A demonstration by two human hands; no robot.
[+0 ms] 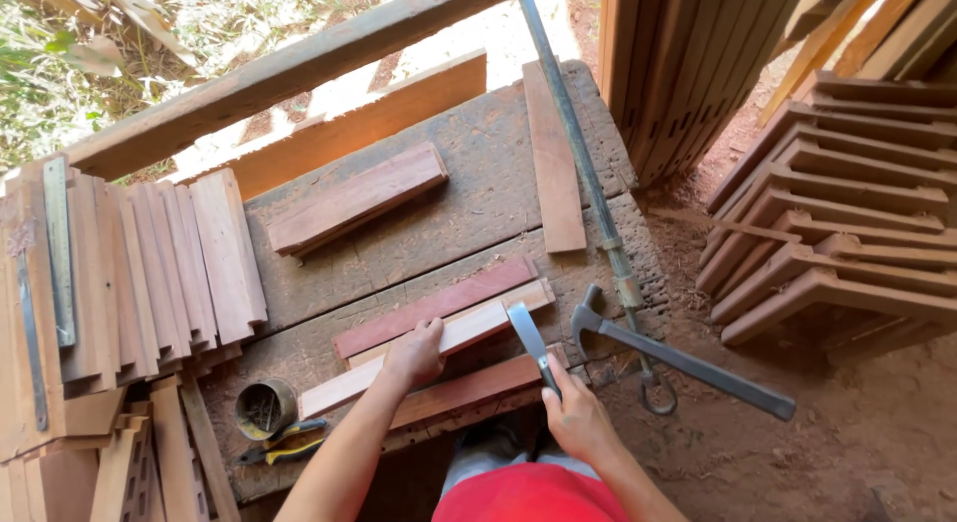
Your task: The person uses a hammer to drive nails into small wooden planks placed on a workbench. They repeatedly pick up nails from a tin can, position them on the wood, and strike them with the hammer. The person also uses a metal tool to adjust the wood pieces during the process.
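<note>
My left hand [414, 352] presses flat on a pale wooden slat [469, 328] lying on the worn workbench [478, 193]. A redder slat [439, 305] lies just beyond it, and another reddish slat [478, 384] lies nearer me. My right hand [576, 417] grips the handle of a flat metal chisel-like tool [528, 338], whose blade rests on the right end of the pale slat. A claw hammer [678, 357] lies to the right of my right hand, its head near the slats' ends.
A stack of short boards [150, 273] fills the left of the bench, with a metal ruler [58, 248] on it. A tin of nails [265, 407] and pliers [284, 442] sit at the near left. A long metal bar clamp [583, 173], loose planks [553, 153] and stacked mouldings [847, 213] lie to the right.
</note>
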